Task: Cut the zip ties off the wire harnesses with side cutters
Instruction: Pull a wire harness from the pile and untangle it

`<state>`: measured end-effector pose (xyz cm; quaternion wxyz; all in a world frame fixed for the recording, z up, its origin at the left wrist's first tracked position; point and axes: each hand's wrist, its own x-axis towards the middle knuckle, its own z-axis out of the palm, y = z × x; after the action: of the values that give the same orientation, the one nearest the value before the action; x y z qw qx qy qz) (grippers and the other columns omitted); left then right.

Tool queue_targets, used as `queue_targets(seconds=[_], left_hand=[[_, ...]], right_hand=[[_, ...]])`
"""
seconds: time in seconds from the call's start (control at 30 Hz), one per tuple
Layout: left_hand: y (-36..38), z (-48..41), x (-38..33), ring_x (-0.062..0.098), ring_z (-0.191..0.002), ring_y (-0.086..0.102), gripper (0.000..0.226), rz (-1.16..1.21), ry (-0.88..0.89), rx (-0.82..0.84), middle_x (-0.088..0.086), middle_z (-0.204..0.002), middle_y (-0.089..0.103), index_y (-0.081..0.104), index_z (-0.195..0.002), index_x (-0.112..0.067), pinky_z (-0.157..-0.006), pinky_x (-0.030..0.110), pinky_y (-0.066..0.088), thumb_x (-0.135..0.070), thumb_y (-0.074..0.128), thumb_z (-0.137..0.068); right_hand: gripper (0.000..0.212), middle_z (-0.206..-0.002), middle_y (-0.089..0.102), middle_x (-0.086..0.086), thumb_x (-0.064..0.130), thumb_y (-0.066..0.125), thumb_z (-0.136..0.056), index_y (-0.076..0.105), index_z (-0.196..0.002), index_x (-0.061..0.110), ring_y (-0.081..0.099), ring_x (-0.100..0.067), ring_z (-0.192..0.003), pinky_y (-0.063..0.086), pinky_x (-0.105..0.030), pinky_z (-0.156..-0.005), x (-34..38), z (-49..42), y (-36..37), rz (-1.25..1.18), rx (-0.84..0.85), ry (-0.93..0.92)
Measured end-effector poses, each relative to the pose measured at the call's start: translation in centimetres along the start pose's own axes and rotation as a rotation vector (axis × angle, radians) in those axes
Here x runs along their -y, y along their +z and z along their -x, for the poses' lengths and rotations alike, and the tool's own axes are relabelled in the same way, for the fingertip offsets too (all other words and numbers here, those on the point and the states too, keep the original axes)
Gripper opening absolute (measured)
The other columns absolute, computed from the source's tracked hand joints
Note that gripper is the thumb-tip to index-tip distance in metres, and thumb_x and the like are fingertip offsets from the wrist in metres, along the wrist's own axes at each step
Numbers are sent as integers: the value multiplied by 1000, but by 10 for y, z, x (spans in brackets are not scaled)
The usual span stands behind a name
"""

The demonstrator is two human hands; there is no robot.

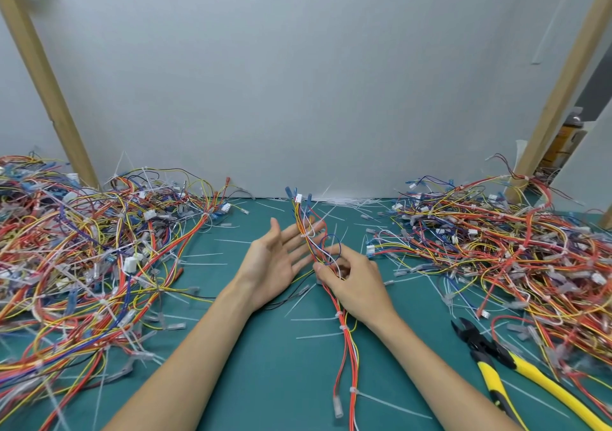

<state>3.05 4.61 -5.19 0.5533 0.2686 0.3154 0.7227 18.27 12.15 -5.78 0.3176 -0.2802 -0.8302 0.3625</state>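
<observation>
A wire harness point(346, 334) of red, yellow, orange and white wires runs down the middle of the green mat, bound by several white zip ties point(342, 328). My right hand point(352, 280) pinches its wires at mid length. My left hand point(276, 260) lies palm up, fingers straight, under the harness's upper part. Its top end carries a white connector point(298, 198). The side cutters point(503, 361), with yellow and black handles, lie on the mat at the right, in neither hand.
A large heap of harnesses point(79, 265) covers the left of the mat and another heap point(516, 252) the right. Loose cut zip ties point(318, 335) lie scattered over the green mat point(265, 381). Wooden posts point(46, 83) lean against the grey wall at both sides.
</observation>
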Motion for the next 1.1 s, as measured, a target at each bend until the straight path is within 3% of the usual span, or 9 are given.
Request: queue_targets(seconds=[0.4,0.47,0.6,0.8,0.97,1.1], left_hand=[[4,2,-2,26,-128,54,67,-35,3,9,9,-138,57,52,-136,-6,-109,40,39,-56,28,-97],[6,4,-2,26,-128,55,66,-98,6,26,7,-138,58,50,-137,-7,-107,38,43,-55,40,-93],[11,8,-1,20,-129,53,85,-217,4,111,5,-138,58,52,-135,-12,-98,28,49,-59,76,-68],[15,10,-3,20,-134,48,92,-166,-27,165,7,-142,54,50,-137,-12,-99,28,49,-64,77,-65],[12,8,-2,20,-134,48,79,-163,-37,198,9,-143,53,60,-131,-15,-98,27,48,-63,74,-71],[11,10,-1,19,-134,48,84,-167,-28,207,8,-142,54,55,-134,-14,-98,27,48,-62,75,-69]], right_hand=[[4,-65,67,7,32,68,-86,67,-90,29,60,-12,-65,51,-35,-74,3,1,0,73,-14,-56],[7,-67,66,7,32,67,-87,70,-92,28,57,-12,-66,51,-36,-71,3,3,1,128,-32,-114],[14,-75,64,3,31,67,-87,71,-100,32,57,-24,-78,46,-37,-60,7,9,4,530,-146,-314],[24,-64,58,8,19,85,-67,73,-84,29,58,-20,-65,42,-28,-43,14,11,2,642,-253,-368],[28,-64,58,9,20,88,-63,73,-84,30,58,-19,-64,42,-27,-42,14,11,1,651,-267,-394],[29,-66,60,10,18,88,-63,74,-85,29,59,-20,-65,43,-27,-43,11,13,2,633,-281,-416]])
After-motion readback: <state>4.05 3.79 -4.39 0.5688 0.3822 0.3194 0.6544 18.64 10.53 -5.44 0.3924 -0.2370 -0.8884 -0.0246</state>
